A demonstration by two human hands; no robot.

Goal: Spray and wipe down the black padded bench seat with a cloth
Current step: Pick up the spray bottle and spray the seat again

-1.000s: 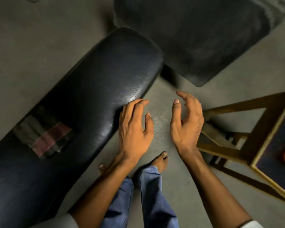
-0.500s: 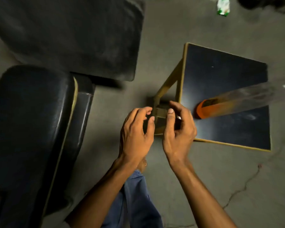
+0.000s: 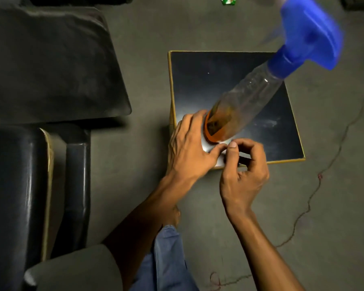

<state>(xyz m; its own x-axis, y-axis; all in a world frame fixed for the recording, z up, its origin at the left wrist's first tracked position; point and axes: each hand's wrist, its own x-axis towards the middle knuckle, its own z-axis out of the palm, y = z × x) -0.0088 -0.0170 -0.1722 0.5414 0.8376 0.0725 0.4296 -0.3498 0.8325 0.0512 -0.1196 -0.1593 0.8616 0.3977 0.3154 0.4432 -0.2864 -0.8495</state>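
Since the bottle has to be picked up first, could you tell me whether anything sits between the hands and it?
Nothing visible does. The left hand is already at the base of the spray bottle on the stool, and the right hand hovers just below it. Whether the fingers touch the bottle I cannot tell.

**Blue, orange and black on a grey floor**

The spray bottle (image 3: 246, 101) has a clear body, a bright blue trigger head and an orange base, with brownish tint inside its lower part. The stool top (image 3: 219, 80) is glossy black, edged in yellow wood. The bench seat (image 3: 15, 185) is shiny black with a pale yellowish trim line. The floor (image 3: 334, 206) is dull grey. The trousers (image 3: 168, 265) are blue.
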